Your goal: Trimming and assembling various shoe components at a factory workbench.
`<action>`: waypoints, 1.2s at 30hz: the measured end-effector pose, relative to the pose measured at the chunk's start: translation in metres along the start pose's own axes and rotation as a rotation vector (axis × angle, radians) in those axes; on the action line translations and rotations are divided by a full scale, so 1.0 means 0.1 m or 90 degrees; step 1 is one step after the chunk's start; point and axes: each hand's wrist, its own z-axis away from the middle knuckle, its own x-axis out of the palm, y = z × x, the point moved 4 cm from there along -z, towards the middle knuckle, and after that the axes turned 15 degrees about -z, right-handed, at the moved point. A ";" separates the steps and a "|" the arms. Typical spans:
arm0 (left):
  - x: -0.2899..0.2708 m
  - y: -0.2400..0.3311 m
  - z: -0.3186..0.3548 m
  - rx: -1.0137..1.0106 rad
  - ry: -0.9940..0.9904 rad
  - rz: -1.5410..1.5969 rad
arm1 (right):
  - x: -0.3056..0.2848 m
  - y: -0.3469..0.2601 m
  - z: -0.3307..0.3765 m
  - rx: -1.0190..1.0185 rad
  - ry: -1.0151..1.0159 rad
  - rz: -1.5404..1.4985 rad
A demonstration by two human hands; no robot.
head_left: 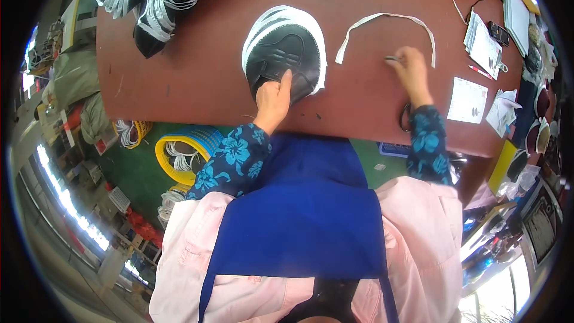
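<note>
A black shoe upper (291,48) with wide white edging lies on the brown table in front of me. My left hand (273,103) grips its near end, thumb stretched along the black surface and the other fingers curled under or into it. Out to the right, my right hand (411,73) is raised over the table with its fingers pinched together. A small dark tip (391,58) sticks out of that pinch; what it belongs to is too small to make out. A white strip (382,16) lies curved on the table between the shoe upper and my right hand.
More black uppers with white strips (170,0) are piled at the far left. Papers (468,100), a pen (480,72) and a dark device (498,34) lie on the right side. Below the table's left edge stand yellow and blue baskets (173,167) holding white cords.
</note>
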 end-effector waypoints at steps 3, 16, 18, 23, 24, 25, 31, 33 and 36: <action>0.02 0.01 0.01 0.001 0.010 -0.018 | 0.68 -0.96 0.14 0.123 -0.117 -0.303; 0.14 -0.06 -0.12 0.038 0.132 -0.032 | 1.36 -1.35 0.60 0.109 -0.128 -0.122; 0.15 -0.02 -0.12 0.038 0.119 -0.062 | 1.42 -1.45 0.56 0.082 -0.054 -0.169; 0.16 -0.06 -0.16 0.042 0.143 -0.045 | 1.49 -0.94 1.01 0.103 -0.124 -0.035; 0.13 -0.08 -0.18 0.045 0.152 -0.031 | 1.45 -0.89 1.09 0.139 -0.103 -0.079; 0.11 -0.08 -0.17 0.041 0.128 -0.041 | 1.39 -1.01 0.92 0.110 -0.031 -0.151; 0.20 -0.04 -0.15 0.016 0.137 -0.079 | 1.61 -1.08 0.67 0.140 0.030 -0.132; 0.16 -0.05 -0.12 0.030 0.128 -0.054 | 1.59 -0.82 0.63 0.171 0.089 -0.085; -0.05 -0.06 -0.05 0.033 0.061 -0.003 | 1.25 -0.60 0.62 0.258 0.113 -0.034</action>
